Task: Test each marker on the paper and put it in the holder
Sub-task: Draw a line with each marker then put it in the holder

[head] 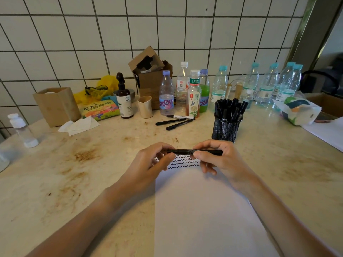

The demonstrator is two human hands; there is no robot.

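Informal break-room or pantry corner, used here as a makeshift work surface. A stained, marble-patterned desk (89, 164) stands against a wall of white square tiles (74, 43) with dark grout. Along the back edge stand many plastic drink bottles (219, 89), a brown pump bottle (124, 97), a paper cup (145, 106), an opened cardboard box (148, 75), a snack packet (100, 109) and crumpled tissue (79, 125). A black mesh holder (225, 127) holds markers.

Both forearms are extended forward and angled inward, so that the hands are brought close together. The left hand (154, 160) is curled, thumb and fingertips pinched at its right side. The right hand (217, 158) is likewise curled, pinching at its left side.
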